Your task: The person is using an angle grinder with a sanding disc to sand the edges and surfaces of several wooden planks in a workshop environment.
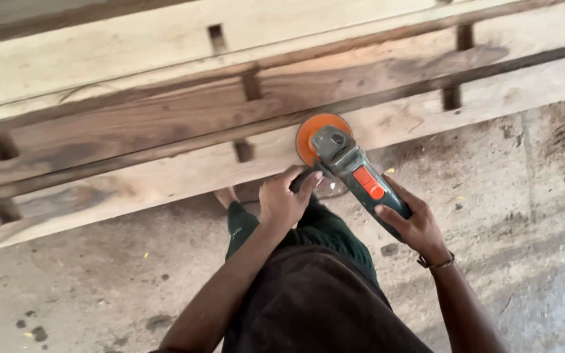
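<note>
**Grinder on the timber edge**

Near the centre of the view, an angle grinder (351,171) lay pressed to the nearest wooden beam (165,176), its round orange disc (312,134) flat against the pale wood at about twelve o'clock from the hands. Its body was grey-green with an orange switch on top, and it ran back toward four o'clock. The right hand (413,225) was wrapped shut around the rear of that body, a thin band on the wrist. The left hand (286,199), at about eight o'clock from the disc, was curled closed on the dark side handle, which the fingers almost wholly covered.

Several long beams lay side by side, slanting up toward two o'clock, brown-streaked and cut with small rectangular mortises (244,150). Their ends ran out of frame on both sides. Below the hands, dark clothing hid most of the legs; one bare foot (225,195) showed only partly under the beam's edge. The concrete floor (524,196) looked dusty and stained.
</note>
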